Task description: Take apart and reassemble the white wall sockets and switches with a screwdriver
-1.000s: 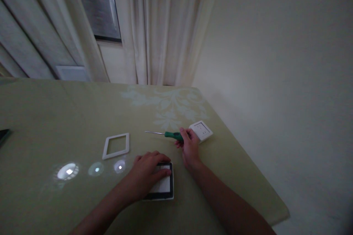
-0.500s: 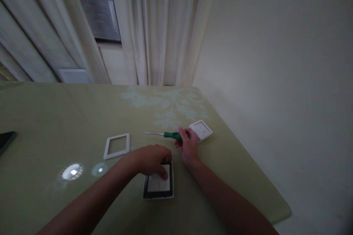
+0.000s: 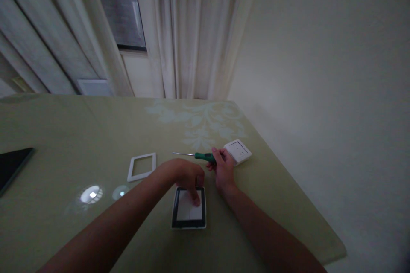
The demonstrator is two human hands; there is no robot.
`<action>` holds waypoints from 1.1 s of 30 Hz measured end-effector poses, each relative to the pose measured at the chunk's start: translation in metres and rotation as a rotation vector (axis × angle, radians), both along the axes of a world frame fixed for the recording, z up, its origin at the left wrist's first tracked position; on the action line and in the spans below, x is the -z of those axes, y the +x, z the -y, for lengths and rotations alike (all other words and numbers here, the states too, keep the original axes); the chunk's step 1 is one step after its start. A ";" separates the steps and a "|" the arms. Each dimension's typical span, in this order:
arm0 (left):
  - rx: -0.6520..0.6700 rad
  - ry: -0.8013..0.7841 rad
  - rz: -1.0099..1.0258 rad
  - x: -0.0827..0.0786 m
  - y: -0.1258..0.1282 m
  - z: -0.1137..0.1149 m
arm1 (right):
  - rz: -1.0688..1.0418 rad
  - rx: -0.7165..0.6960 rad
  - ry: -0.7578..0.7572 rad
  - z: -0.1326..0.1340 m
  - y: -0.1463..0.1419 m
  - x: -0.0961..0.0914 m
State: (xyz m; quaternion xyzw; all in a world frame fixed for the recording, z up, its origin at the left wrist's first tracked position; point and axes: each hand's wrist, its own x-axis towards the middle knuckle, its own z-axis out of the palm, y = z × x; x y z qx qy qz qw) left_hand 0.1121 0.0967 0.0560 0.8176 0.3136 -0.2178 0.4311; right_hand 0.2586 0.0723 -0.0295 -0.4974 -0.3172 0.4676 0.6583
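A white wall switch [image 3: 185, 211] with a dark inner border lies face up on the table near me. My left hand [image 3: 191, 175] is bent over its far end, the thumb pressed on the white face and the fingers curled at the far edge; the fingertips are hidden. My right hand [image 3: 223, 166] is closed round the green handle of a screwdriver [image 3: 202, 156], whose metal shaft points left. Just beyond that hand lies a white wall socket [image 3: 238, 151]. To the left of my left hand a white cover frame [image 3: 131, 169] rests flat, partly behind the forearm.
The table [image 3: 80, 132] has a glossy pale green top with a leaf pattern. A dark flat object [image 3: 14, 164] sits at its left side. Curtains [image 3: 185, 30] and a window hang behind, and a plain wall [image 3: 314, 72] runs along the right edge.
The view has shifted slightly, so everything appears further right. My left wrist has risen and its fingers have curled more at the switch's far edge. My right hand keeps the screwdriver.
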 end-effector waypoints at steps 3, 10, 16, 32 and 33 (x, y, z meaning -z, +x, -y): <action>-0.013 0.051 -0.001 -0.001 0.000 0.003 | -0.002 -0.002 -0.001 0.000 0.000 0.000; -0.096 0.208 -0.030 -0.001 0.005 0.011 | 0.000 0.003 0.006 -0.002 0.000 0.002; -0.100 0.262 -0.055 -0.009 0.008 0.018 | 0.018 -0.004 0.027 -0.003 -0.001 0.001; 0.035 0.168 -0.105 -0.022 0.012 0.012 | 0.009 -0.011 0.026 -0.002 0.001 0.004; 0.032 0.174 -0.107 -0.022 0.012 0.013 | 0.007 -0.008 0.022 -0.002 0.001 0.004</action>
